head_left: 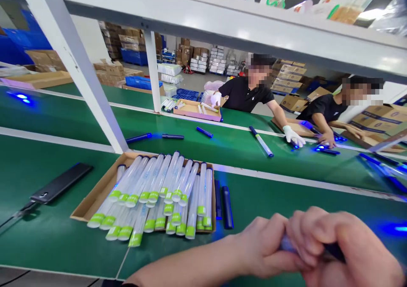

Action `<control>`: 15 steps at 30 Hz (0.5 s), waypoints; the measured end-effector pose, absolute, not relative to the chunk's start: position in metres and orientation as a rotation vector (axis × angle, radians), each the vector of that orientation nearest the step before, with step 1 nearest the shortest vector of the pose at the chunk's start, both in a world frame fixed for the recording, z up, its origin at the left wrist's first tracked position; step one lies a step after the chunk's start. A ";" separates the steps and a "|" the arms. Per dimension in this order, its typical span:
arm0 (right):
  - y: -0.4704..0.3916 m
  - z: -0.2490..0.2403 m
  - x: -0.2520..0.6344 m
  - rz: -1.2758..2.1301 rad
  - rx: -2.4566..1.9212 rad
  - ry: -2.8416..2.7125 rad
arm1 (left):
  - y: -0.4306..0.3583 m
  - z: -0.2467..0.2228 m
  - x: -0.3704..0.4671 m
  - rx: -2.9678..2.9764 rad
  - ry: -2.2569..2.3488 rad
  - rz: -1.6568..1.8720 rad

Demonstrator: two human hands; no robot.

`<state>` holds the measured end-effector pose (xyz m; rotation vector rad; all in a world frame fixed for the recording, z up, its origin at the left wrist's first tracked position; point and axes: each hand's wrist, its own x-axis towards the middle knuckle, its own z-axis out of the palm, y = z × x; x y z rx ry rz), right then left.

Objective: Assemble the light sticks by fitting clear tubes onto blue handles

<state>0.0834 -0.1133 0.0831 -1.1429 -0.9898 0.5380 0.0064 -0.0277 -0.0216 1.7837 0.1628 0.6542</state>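
At the lower right, my left hand (270,246) is closed around a small tube, of which a pale bluish piece (287,243) shows between the fingers. My right hand (346,240) presses against it, fingers curled on the same tube; a dark part (334,251) shows under them. Most of the tube is hidden. Left of my hands, two dark blue tubes (227,207) lie on the green surface beside a cardboard tray (92,198). Clear tubes with green bands and dark blue caps (155,179) are piled in that tray.
A black power bank (62,183) with a cable lies at the left. Behind a white rail (270,177), blue tubes (204,132) lie on a green belt (190,149). Across it, two people (249,94) handle tubes. White posts (76,66) and a shelf beam (222,20) stand in front.
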 end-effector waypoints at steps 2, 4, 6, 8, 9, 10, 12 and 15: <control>-0.110 0.085 0.078 0.544 -1.099 -0.999 | -0.026 -0.016 0.002 1.687 0.093 0.739; -0.112 0.072 0.076 0.548 -1.193 -1.074 | -0.027 -0.007 -0.004 1.497 0.097 0.886; -0.111 0.047 0.074 0.532 -1.327 -1.140 | -0.022 0.008 -0.012 1.214 0.210 1.092; -0.094 0.017 0.075 0.592 -1.498 -1.221 | -0.007 0.028 -0.022 0.975 0.383 1.276; -0.078 0.004 0.079 0.637 -1.578 -1.263 | 0.004 0.038 -0.029 0.912 0.501 1.333; -0.054 -0.007 0.086 0.666 -1.667 -1.304 | 0.016 0.046 -0.037 0.912 0.628 1.352; 0.007 -0.017 0.111 0.651 -1.831 -1.321 | 0.042 0.058 -0.059 1.161 0.867 1.286; 0.108 -0.013 0.167 0.503 -2.091 -1.202 | 0.073 0.059 -0.096 1.940 1.237 0.920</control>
